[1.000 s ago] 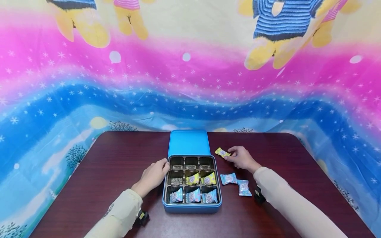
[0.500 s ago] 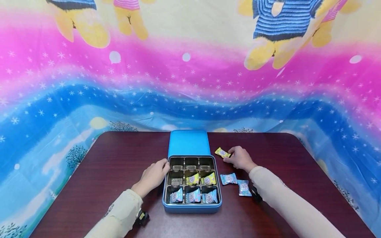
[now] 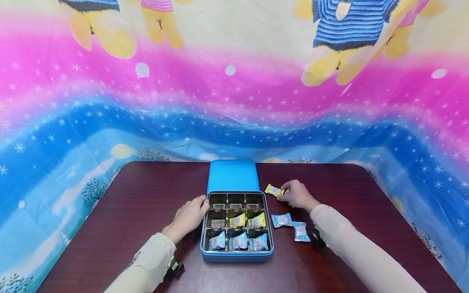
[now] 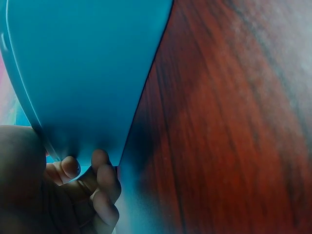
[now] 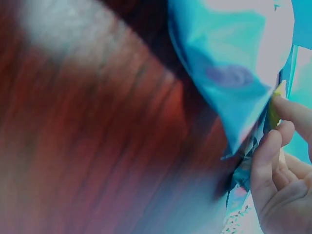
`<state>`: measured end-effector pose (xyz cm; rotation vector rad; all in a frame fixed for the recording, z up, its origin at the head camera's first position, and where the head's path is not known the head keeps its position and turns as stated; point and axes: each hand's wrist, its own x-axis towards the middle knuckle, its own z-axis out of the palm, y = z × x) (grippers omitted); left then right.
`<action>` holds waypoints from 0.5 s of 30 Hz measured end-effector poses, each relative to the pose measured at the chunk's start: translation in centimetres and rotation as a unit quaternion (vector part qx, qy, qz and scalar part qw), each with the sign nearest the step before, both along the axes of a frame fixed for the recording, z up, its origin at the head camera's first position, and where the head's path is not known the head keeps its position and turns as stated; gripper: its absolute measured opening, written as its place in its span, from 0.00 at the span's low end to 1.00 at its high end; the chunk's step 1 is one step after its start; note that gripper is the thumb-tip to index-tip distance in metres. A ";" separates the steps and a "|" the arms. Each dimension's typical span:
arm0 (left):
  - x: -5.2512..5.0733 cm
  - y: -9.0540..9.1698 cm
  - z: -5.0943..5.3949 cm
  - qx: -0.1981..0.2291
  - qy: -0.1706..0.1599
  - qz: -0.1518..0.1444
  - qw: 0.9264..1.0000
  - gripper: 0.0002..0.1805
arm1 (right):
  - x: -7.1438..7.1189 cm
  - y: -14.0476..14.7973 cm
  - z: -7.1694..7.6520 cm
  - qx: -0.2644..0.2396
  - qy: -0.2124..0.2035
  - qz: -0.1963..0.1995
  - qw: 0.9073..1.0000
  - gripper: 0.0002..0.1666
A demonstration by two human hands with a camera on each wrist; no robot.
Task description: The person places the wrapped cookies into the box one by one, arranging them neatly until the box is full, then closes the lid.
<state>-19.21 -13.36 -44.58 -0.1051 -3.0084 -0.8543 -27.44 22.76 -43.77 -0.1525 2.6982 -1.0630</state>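
A blue tin (image 3: 237, 256) with a compartment tray stands on the table; three blue-wrapped sweets (image 3: 238, 241) fill its front row, and two yellow ones (image 3: 257, 220) sit in the middle row's centre and right compartments. At the tin's left rim, my left hand (image 3: 187, 215) grips the edge near the back; in the left wrist view that hand (image 4: 80, 195) has its fingers curled against the blue wall (image 4: 92, 73). To the right of the tin, my right hand (image 3: 297, 195) pinches the right end of a yellow sweet (image 3: 273, 190), also visible between the fingertips in the right wrist view (image 5: 275, 109).
Two loose blue sweets (image 3: 281, 220) (image 3: 301, 231) lie right of the tin, in front of my right hand. The tin's blue lid (image 3: 233, 176) extends behind it on the dark red table (image 3: 154, 183). A patterned cloth (image 3: 234, 101) hangs behind the table.
The yellow sweet at my right fingertips has turned slightly and lies a little flatter across the view. My right wrist has shifted slightly; my left hand keeps its place on the tin.
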 end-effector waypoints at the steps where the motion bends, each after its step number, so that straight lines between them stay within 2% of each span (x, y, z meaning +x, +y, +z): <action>1: 0.0 0.0 0.0 0.000 0.000 0.000 1.000 0.15 | 0.0 0.1 0.0 -0.002 0.002 0.006 1.000 0.25; 15: 0.0 -0.1 -0.2 0.001 0.001 -0.001 1.000 0.15 | 0.2 1.3 -0.4 -0.024 0.018 0.055 0.998 0.22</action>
